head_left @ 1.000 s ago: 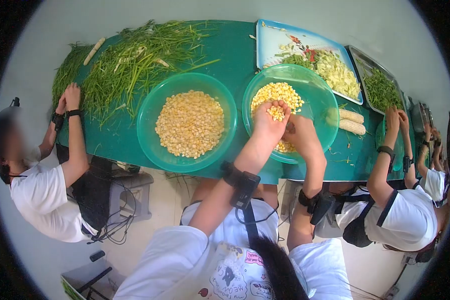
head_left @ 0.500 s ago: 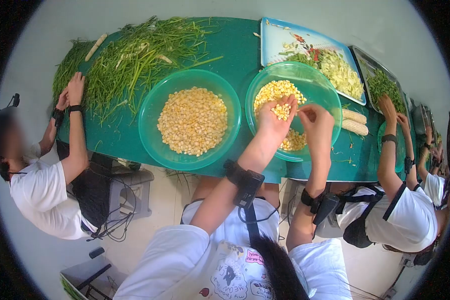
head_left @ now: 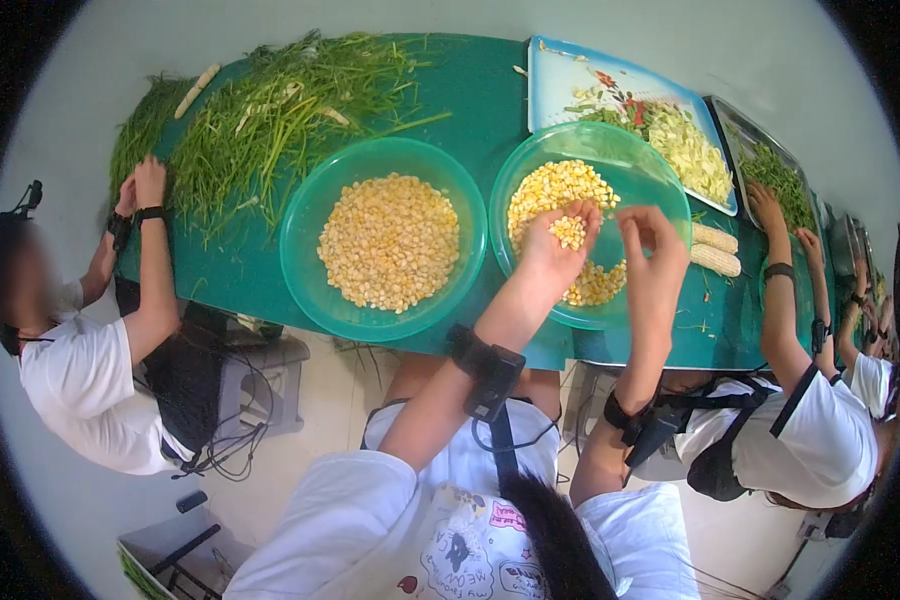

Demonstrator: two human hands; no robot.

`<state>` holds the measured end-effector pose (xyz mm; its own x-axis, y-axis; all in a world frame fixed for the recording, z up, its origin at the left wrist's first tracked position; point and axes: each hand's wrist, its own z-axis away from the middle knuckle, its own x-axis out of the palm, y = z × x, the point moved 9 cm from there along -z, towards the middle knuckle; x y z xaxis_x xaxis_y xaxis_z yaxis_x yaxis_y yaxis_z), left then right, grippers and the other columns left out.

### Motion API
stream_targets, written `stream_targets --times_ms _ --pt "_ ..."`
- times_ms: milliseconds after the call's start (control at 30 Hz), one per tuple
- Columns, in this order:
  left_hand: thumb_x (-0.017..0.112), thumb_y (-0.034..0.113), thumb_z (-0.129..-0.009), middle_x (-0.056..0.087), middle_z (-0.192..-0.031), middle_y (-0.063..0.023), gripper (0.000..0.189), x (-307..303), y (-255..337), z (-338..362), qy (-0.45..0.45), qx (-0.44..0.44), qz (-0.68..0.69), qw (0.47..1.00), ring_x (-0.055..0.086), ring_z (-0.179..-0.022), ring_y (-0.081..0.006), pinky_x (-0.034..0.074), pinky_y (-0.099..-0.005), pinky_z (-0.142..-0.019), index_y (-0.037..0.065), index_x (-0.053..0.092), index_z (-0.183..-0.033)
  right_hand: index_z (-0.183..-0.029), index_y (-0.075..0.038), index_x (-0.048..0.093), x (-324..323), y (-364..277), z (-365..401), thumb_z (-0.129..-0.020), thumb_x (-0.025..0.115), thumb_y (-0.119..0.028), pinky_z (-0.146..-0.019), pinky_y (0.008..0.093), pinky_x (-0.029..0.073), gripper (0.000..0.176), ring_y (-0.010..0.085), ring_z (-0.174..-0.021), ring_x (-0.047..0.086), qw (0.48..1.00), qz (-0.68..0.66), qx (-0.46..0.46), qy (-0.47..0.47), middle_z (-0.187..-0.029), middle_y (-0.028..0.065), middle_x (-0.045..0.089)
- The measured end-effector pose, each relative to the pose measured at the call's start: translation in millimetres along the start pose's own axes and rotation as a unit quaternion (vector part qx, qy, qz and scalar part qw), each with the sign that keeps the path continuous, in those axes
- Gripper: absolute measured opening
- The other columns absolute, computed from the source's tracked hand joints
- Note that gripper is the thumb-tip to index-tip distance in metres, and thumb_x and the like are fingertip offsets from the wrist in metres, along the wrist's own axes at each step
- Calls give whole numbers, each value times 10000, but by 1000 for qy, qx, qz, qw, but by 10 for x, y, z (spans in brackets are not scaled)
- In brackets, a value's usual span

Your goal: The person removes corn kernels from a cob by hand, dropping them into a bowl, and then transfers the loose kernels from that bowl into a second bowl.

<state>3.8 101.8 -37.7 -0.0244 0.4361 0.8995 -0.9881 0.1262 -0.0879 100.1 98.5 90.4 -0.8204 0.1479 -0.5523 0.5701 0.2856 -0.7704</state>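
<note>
Over the right-hand green basin [head_left: 678, 262], my left hand [head_left: 550, 258] is cupped palm up around a small heap of corn kernels [head_left: 568, 232]. Just right of it hovers my right hand [head_left: 656, 240], its thumb and fingers bent together in a pinch. Whatever sits between those fingertips is too small to make out. Yellow kernels [head_left: 558, 183] lie in the basin beneath and behind my left hand. A second green basin [head_left: 300, 285], to the left, holds a broad layer of paler kernels [head_left: 388, 243].
Bare corn cobs [head_left: 715, 259] lie right of the basins. Behind stand a white-blue tray [head_left: 570, 70] of chopped vegetables and a metal tray [head_left: 735, 125] of greens. Long green stalks [head_left: 270, 120] cover the table's left. Co-workers [head_left: 90, 370] sit on both sides.
My right hand has moved a little right, away from my left palm. My left hand stays cupped, its kernels more gathered. The co-worker's hands on the right have shifted over the greens.
</note>
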Motion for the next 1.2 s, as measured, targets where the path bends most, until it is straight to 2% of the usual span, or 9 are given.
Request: stream_targets --times_ms 33,100,233,333,533,700,767,867,1200 --pt "383 109 -896 568 -897 -92 175 -69 11 -34 1 0 1 1000 575 -833 -195 497 -262 -694 4 521 -916 -904 5 636 -17 27 18 -757 647 -37 -691 316 491 154 233 -763 625 1000 1 1 -1 -853 156 631" --pt "401 118 -893 484 -744 -36 141 71 2 -46 -141 -34 76 987 480 -631 -129 396 -226 -534 61 462 -780 -913 12 614 283 199 115 -702 696 -84 -715 361 492 246 306 -803 629 973 121 48 -191 -858 192 630" --pt "423 127 -886 385 -654 1 178 218 -6 19 -154 -49 98 982 349 -529 -89 277 -225 -460 100 398 -712 -923 41 571 640 192 202 -637 707 -75 -626 356 471 337 320 -669 600 955 71 -107 -266 -805 201 620" --pt "441 135 -881 396 -644 12 173 278 28 22 -180 -40 75 980 349 -505 -83 278 -219 -447 102 406 -715 -875 58 587 739 232 190 -631 715 -65 -598 349 467 302 290 -649 606 937 103 -27 -332 -730 183 619" --pt "458 114 -873 425 -700 -20 136 173 128 -53 -137 33 25 990 405 -604 -123 352 -238 -533 80 436 -742 -845 68 638 477 363 23 -703 680 -54 -530 306 447 192 174 -535 568 976 91 7 -196 -655 155 613" --pt "493 66 -850 555 -948 -126 126 14 165 5 -25 86 -50 995 541 -884 -213 488 -298 -794 -28 521 -929 -863 64 651 48 169 -148 -743 657 -54 -515 282 439 168 142 -513 546 988 124 8 -95 -642 146 613" --pt "484 71 -856 564 -990 -132 172 40 28 20 -25 32 -50 998 545 -935 -219 489 -309 -827 -33 521 -988 -871 52 659 -25 -57 -190 -778 629 -59 -568 269 471 148 139 -561 572 988 137 -7 -75 -688 125 640" --pt "447 97 -880 574 -1065 -120 267 -39 -77 -4 -20 0 -76 997 561 -1000 -214 493 -332 -861 -24 511 -1109 -901 35 657 176 -337 -145 -783 623 -58 -671 330 504 154 290 -720 651 990 16 -52 -130 -821 201 655" --pt "446 11 -847 543 -1101 -211 251 4 67 -11 -19 51 3 999 534 -1066 -279 439 -371 -1005 -127 507 -1047 -1045 -18 612 30 -81 -35 -792 587 -4 -681 344 510 254 270 -770 640 989 77 21 -124 -905 181 641"
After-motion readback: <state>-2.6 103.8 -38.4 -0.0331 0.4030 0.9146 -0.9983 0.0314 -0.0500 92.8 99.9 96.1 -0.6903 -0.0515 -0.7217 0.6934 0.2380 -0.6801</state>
